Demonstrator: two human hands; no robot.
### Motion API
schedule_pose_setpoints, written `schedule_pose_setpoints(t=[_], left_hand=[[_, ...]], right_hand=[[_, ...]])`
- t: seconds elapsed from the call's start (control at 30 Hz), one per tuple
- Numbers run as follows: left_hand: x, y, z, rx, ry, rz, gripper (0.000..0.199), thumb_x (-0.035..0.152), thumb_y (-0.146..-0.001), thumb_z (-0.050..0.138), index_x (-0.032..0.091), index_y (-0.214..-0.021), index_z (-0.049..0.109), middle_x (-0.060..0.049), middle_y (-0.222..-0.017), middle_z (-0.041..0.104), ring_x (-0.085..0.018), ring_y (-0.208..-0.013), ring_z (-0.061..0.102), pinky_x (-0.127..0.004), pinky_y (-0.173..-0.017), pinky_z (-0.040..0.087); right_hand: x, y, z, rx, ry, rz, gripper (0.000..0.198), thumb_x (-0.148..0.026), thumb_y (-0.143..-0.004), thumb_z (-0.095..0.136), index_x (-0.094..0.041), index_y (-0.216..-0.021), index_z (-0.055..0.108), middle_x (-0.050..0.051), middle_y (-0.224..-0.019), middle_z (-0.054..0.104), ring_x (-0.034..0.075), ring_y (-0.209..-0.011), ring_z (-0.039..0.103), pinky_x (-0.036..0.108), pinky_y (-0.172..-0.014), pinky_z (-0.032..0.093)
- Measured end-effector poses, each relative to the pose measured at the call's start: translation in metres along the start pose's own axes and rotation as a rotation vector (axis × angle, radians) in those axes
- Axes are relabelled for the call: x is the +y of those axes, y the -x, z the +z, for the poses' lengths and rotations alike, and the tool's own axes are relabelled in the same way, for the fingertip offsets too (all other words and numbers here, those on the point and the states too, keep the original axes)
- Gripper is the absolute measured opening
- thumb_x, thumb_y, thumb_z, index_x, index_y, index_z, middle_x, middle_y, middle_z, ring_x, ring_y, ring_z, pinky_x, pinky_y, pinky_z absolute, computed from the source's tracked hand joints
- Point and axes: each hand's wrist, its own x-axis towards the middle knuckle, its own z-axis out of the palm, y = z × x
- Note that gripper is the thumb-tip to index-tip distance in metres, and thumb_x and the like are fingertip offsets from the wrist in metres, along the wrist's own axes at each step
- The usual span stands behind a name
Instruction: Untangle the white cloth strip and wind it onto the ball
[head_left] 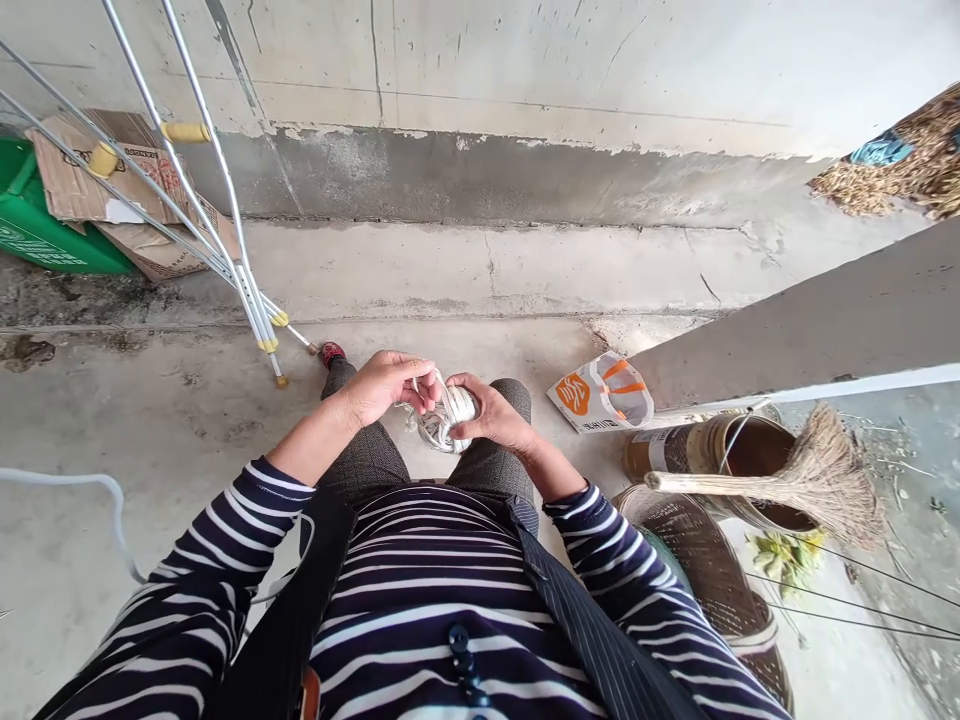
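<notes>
A bundle of white cord (444, 430) is held over my lap, wound in loose loops. My right hand (491, 415) wraps round its right side, thumb across the front and fingers behind. To the left, my left hand (394, 385) pinches a strand of the cord, its fingertips close to the top of the bundle. The far side of the bundle is hidden, so I cannot tell what the cord is wound around, if anything.
Metal crutches (244, 270) lean at the left by a green bin (60, 215) and flattened cardboard (112, 185). On the right are a printed paper bag (577, 395), a bucket (697, 445), a straw broom (825, 480) and a basket (682, 540). A wall (525, 80) runs ahead.
</notes>
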Motion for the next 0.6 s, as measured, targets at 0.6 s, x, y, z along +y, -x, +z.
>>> schedule_pose_setpoints(t=[0.6], left_hand=[[-0.038, 0.004, -0.037, -0.227, -0.272, -0.242, 0.042, 0.053, -0.082, 0.071, 0.013, -0.070, 0.073, -0.014, -0.085, 0.075, -0.021, -0.077, 0.070, -0.026, -0.059, 0.056]], right_hand=[[-0.014, 0.008, -0.058, 0.409, 0.674, -0.153, 0.060, -0.022, -0.053, 0.080, -0.023, -0.111, 0.062, 0.003, -0.107, 0.058, 0.023, -0.095, 0.057, 0.037, -0.086, 0.048]])
